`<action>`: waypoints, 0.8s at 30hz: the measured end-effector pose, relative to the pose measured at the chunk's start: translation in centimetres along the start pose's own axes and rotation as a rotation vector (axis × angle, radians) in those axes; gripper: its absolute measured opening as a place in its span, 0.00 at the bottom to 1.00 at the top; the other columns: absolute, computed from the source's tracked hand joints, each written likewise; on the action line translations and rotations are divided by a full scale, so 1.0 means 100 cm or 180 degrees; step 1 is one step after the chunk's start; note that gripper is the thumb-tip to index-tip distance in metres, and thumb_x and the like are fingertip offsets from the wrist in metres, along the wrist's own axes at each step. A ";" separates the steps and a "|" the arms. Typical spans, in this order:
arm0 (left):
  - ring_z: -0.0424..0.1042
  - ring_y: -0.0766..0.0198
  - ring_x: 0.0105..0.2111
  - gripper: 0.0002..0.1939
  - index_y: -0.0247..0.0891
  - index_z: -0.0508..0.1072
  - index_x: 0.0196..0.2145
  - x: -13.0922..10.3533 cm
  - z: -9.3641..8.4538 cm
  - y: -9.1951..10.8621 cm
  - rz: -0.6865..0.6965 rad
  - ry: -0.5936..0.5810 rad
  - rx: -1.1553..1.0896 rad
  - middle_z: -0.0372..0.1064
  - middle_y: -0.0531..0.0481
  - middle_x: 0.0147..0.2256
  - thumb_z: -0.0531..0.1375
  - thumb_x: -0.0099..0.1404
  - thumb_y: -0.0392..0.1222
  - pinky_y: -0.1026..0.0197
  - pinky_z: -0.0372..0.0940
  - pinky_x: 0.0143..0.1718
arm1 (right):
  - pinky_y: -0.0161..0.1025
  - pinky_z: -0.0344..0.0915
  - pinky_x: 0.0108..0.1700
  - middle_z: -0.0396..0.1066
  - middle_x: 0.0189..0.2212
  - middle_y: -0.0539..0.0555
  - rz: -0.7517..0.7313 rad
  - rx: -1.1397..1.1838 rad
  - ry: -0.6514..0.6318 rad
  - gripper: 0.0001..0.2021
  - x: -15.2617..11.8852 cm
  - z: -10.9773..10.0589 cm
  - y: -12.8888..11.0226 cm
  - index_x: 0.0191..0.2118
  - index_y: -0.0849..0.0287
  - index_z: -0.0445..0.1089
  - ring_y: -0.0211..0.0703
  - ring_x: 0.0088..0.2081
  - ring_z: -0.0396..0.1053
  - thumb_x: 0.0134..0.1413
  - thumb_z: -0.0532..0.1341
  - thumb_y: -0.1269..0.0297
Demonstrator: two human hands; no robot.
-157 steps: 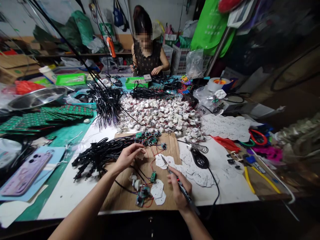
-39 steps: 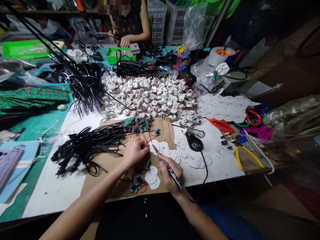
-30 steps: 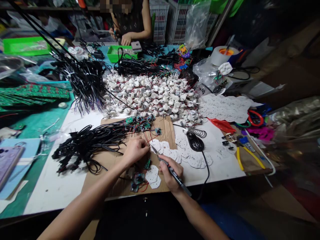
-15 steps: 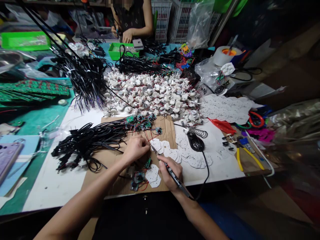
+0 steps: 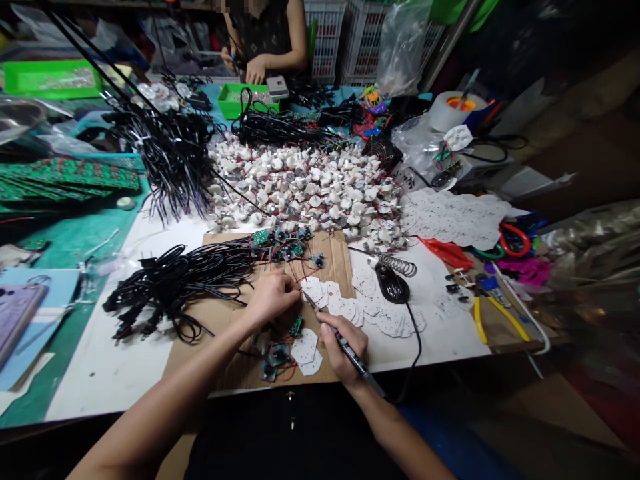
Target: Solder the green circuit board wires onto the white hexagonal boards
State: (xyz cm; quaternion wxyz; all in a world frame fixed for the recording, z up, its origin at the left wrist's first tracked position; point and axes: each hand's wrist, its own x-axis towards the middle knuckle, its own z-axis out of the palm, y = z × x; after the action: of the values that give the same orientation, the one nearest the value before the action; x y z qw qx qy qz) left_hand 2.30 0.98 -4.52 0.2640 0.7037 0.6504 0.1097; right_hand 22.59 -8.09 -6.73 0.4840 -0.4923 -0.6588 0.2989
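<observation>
My left hand (image 5: 274, 293) is closed in a pinch over the cardboard (image 5: 230, 367), on something too small to make out, beside thin red wires. My right hand (image 5: 344, 343) is wrapped round a dark soldering iron (image 5: 354, 359), whose tip points up and left to my left fingertips. Below the hands lie a small green circuit board (image 5: 296, 325), white hexagonal boards (image 5: 304, 347) and a dark part with red wires (image 5: 276, 360). More white boards (image 5: 343, 307) fan out to the right. Black cables (image 5: 200, 273) end in small green boards (image 5: 283, 241) above my left hand.
A heap of white parts (image 5: 305, 187) covers the middle back. Yellow-handled pliers (image 5: 493, 312), a coiled spring stand (image 5: 396, 264) and a black cord (image 5: 416, 333) lie at right. Across the table, a person's hands (image 5: 256, 69) are near a green tray (image 5: 235, 103).
My right hand and the soldering iron have shifted very slightly to the right and down. My left hand stays in nearly the same place.
</observation>
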 end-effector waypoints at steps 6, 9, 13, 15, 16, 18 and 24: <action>0.72 0.59 0.33 0.06 0.37 0.77 0.25 0.000 0.000 0.001 -0.0051 0.0012 0.0020 0.73 0.48 0.30 0.63 0.59 0.37 0.60 0.60 0.36 | 0.41 0.77 0.38 0.81 0.34 0.54 -0.0386 -0.0164 -0.0096 0.13 0.004 0.000 -0.001 0.49 0.56 0.78 0.45 0.33 0.80 0.64 0.60 0.72; 0.72 0.59 0.33 0.06 0.37 0.77 0.25 -0.001 0.000 0.002 -0.0059 0.0005 0.0058 0.73 0.48 0.30 0.63 0.59 0.37 0.60 0.60 0.36 | 0.41 0.77 0.36 0.80 0.33 0.55 -0.0608 -0.0244 -0.0198 0.13 0.004 0.001 -0.001 0.49 0.57 0.78 0.45 0.33 0.79 0.63 0.60 0.73; 0.72 0.59 0.33 0.06 0.37 0.77 0.25 -0.001 -0.001 0.003 -0.0070 -0.0015 0.0039 0.73 0.48 0.30 0.63 0.59 0.37 0.60 0.60 0.36 | 0.41 0.77 0.38 0.80 0.34 0.56 -0.0434 -0.0163 -0.0059 0.14 0.003 -0.001 -0.002 0.51 0.57 0.78 0.45 0.34 0.79 0.64 0.59 0.73; 0.73 0.60 0.34 0.06 0.37 0.77 0.25 -0.001 -0.002 0.004 -0.0091 -0.0053 0.0031 0.73 0.49 0.30 0.63 0.59 0.37 0.60 0.60 0.36 | 0.41 0.77 0.38 0.80 0.34 0.55 -0.0286 -0.0143 0.0068 0.14 0.002 -0.003 -0.003 0.52 0.57 0.77 0.44 0.32 0.79 0.65 0.59 0.72; 0.73 0.60 0.34 0.06 0.37 0.78 0.26 0.000 -0.003 0.004 -0.0100 -0.0076 0.0029 0.73 0.49 0.30 0.62 0.59 0.37 0.60 0.60 0.37 | 0.40 0.77 0.37 0.80 0.33 0.54 -0.0220 -0.0133 0.0126 0.14 0.001 -0.003 -0.003 0.52 0.56 0.77 0.43 0.31 0.79 0.66 0.59 0.71; 0.72 0.60 0.34 0.06 0.37 0.78 0.26 0.000 -0.004 0.005 -0.0115 -0.0115 0.0030 0.73 0.49 0.30 0.62 0.59 0.37 0.60 0.60 0.37 | 0.38 0.78 0.34 0.80 0.33 0.54 -0.0104 -0.0104 0.0196 0.14 0.001 -0.004 -0.003 0.52 0.56 0.77 0.42 0.30 0.80 0.66 0.59 0.70; 0.73 0.60 0.37 0.06 0.37 0.77 0.26 -0.009 -0.006 0.004 0.0364 -0.0148 -0.0287 0.73 0.48 0.34 0.62 0.61 0.35 0.60 0.63 0.40 | 0.36 0.77 0.31 0.80 0.32 0.53 0.0117 -0.0010 0.0426 0.12 0.001 -0.004 0.000 0.51 0.55 0.78 0.41 0.28 0.80 0.68 0.59 0.67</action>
State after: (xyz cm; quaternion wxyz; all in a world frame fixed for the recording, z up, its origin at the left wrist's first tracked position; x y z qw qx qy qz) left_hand 2.23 0.28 -3.59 0.3037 0.7295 0.5972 0.1374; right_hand 22.93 -8.07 -6.57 0.5206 -0.5240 -0.6164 0.2730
